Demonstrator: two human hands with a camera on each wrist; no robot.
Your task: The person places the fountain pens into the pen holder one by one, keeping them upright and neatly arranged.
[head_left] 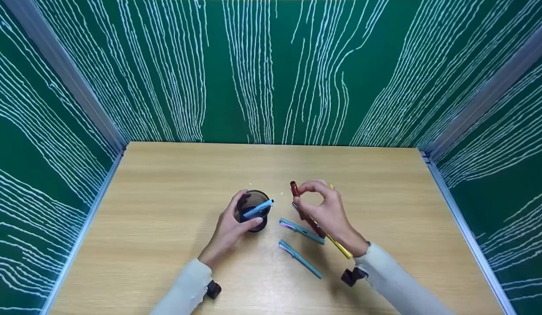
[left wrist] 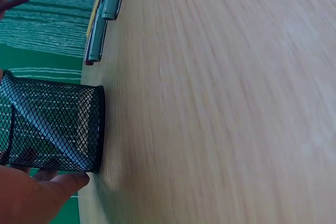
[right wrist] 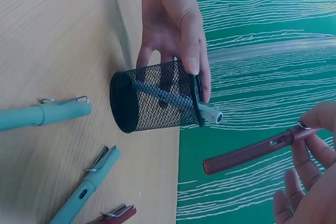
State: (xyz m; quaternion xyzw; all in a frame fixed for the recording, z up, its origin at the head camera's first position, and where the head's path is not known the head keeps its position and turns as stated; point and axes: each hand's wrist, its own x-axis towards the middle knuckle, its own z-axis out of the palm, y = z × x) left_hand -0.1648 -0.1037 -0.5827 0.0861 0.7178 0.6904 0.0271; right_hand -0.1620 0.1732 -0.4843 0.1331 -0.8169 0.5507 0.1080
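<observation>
A black mesh pen cup (head_left: 254,197) stands upright on the table, and my left hand (head_left: 229,232) grips it round its side. One light blue pen (right wrist: 178,100) leans inside the cup, its end poking out past the rim. To the right of the cup, my right hand (head_left: 330,214) pinches a dark red pen (right wrist: 247,156) between thumb and fingers. That pen is raised off the table. Beneath the right hand lie a second red pen (head_left: 315,228) and a yellow pen (head_left: 339,247), both partly hidden by it.
Two teal pens (head_left: 300,259) lie on the wooden table (head_left: 174,188) between my forearms, their clips towards the cup. Green walls (head_left: 297,65) with white wavy lines enclose the table at the back and both sides.
</observation>
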